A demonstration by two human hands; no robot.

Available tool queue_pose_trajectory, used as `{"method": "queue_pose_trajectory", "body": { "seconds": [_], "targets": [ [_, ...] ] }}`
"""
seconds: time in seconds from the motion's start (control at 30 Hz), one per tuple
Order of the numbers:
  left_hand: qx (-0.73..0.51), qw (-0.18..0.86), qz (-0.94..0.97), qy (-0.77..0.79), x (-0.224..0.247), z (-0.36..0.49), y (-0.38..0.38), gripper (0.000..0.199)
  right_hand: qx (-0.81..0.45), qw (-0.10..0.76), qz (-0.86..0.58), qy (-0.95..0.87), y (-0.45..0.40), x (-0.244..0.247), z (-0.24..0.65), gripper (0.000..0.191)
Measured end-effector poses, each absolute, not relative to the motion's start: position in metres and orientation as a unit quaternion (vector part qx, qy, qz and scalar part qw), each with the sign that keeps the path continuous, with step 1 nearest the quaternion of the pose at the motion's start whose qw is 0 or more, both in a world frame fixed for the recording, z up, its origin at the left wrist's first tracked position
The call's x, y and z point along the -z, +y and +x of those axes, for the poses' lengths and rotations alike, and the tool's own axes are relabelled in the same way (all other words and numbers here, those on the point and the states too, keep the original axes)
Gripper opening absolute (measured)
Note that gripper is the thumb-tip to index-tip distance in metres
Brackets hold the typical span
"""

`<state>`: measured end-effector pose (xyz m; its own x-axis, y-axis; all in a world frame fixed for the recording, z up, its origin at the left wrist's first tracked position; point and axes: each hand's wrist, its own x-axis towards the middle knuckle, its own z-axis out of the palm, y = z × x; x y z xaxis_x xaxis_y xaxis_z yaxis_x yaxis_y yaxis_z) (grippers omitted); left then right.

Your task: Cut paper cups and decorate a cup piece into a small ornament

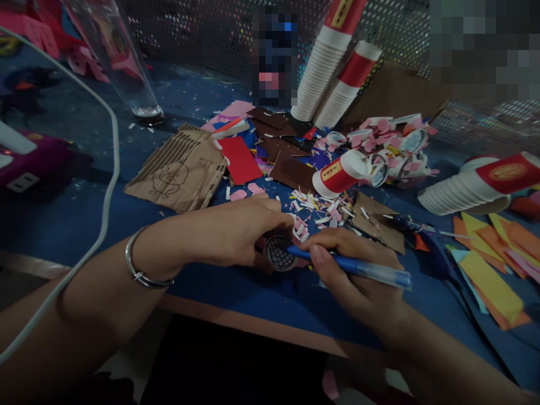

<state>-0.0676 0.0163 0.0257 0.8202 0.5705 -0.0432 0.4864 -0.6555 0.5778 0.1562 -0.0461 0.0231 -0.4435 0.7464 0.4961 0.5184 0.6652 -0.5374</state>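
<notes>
Near the table's front edge, my left hand [248, 228] is closed on a small round paper piece [280, 252] with a dark crosshatched grid on its face. Pink paper shows around that piece, and the fingers hide part of it. My right hand [354, 270] grips a blue pen [358, 266] with a clear end, its tip at the edge of the grid. Just beyond both hands lies a heap of white and pink paper scraps [310, 205]. A red and white paper cup [341, 172] lies tilted behind the scraps.
Corrugated cardboard [181, 169] with a drawn figure lies left. Stacked paper cups [323, 73] lean at the back, beside several pink-petalled grid pieces [396, 140]. A glue gun [439, 253] and coloured paper strips [489, 270] are right. A white cable [113, 152] crosses the left side.
</notes>
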Motion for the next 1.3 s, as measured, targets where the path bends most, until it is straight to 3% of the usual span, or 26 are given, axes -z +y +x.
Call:
{"method": "queue_pose_trajectory", "body": {
  "seconds": [1.07,1.3],
  "targets": [
    [-0.075,0.301,0.910,0.276,-0.0235,-0.0707,0.0155,0.025,-0.200,0.340,-0.326,-0.859,-0.0451,-0.0253,0.1573,0.020],
    [-0.060,0.303,0.907,0.286,-0.0244,-0.0707,0.0158,0.033,-0.196,0.347,-0.323,-0.858,-0.0434,-0.0268,0.1586,0.020]
  ]
}}
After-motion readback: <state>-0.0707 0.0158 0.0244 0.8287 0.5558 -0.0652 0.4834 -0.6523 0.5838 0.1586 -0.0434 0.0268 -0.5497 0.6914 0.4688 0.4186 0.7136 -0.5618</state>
